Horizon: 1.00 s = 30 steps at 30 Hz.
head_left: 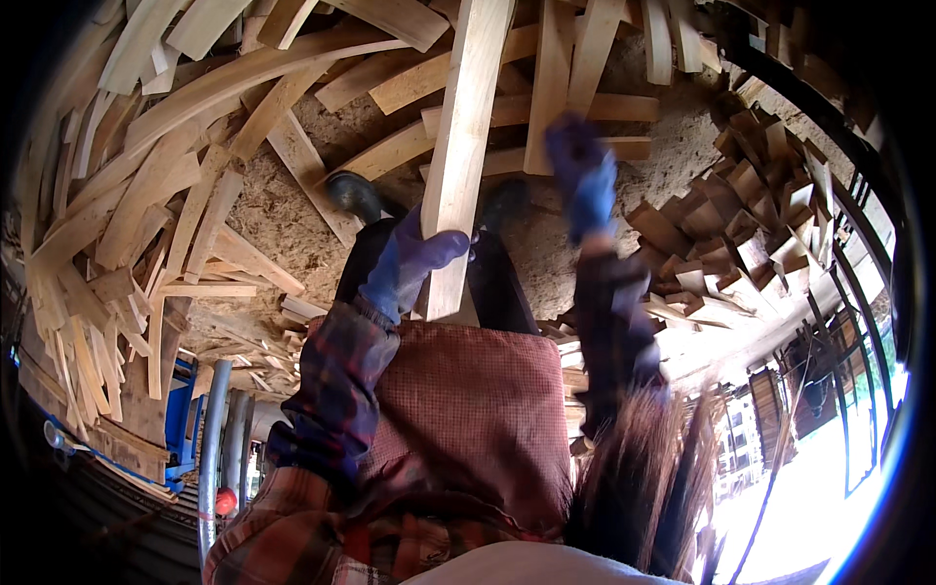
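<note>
A long, pale wooden plank [466, 127] points away from me, its near end above my lap. My left hand [405, 261], in a blue-purple glove, is closed around it near that end, with the thumb across the top face. My right hand [582, 180], gloved in blue, is out ahead to the right and smeared by motion. Whether its fingers grip anything cannot be made out. Just beyond it, another board [549, 93] lies over several pieces on the ground. A red checked cloth [468, 409] covers my lap.
Loose boards [156, 185] are heaped at the left and along the far side. On the right is a pile of short cut pieces [741, 214]. My boots [356, 195] rest on sawdust-strewn ground [249, 210]. A grey metal pipe [213, 448] stands at lower left beside a blue frame [180, 419].
</note>
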{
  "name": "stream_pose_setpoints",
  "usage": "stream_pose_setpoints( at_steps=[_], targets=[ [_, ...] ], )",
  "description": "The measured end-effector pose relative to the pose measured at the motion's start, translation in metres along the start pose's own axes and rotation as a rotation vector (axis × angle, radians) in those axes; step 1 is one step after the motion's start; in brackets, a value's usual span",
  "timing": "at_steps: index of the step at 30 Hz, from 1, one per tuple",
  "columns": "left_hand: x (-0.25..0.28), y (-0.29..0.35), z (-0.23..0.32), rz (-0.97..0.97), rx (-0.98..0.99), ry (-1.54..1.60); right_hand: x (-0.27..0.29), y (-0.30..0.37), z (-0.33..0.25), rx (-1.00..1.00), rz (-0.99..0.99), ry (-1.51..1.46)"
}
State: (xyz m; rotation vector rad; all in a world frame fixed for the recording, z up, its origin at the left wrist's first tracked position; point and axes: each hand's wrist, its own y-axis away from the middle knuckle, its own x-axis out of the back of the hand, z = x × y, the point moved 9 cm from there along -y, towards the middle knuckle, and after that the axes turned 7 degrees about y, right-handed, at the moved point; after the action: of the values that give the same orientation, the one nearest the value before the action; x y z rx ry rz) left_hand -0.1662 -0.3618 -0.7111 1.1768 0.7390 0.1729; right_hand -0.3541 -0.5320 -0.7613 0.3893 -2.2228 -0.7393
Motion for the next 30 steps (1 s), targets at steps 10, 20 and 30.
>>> stream_pose_setpoints(
  at_steps=[10, 20, 30],
  targets=[
    [0.009, -0.006, 0.002, 0.146, -0.058, -0.116, 0.034, -0.076, 0.058, -0.011, 0.183, 0.065],
    [-0.012, 0.006, 0.034, 0.047, -0.272, -0.096, -0.078, 0.061, 0.021, -0.309, -0.853, -0.776],
    [0.01, 0.015, 0.088, 0.15, 0.023, -0.092, 0.195, -0.256, 0.142, -0.295, 0.352, 0.777]
  ],
)
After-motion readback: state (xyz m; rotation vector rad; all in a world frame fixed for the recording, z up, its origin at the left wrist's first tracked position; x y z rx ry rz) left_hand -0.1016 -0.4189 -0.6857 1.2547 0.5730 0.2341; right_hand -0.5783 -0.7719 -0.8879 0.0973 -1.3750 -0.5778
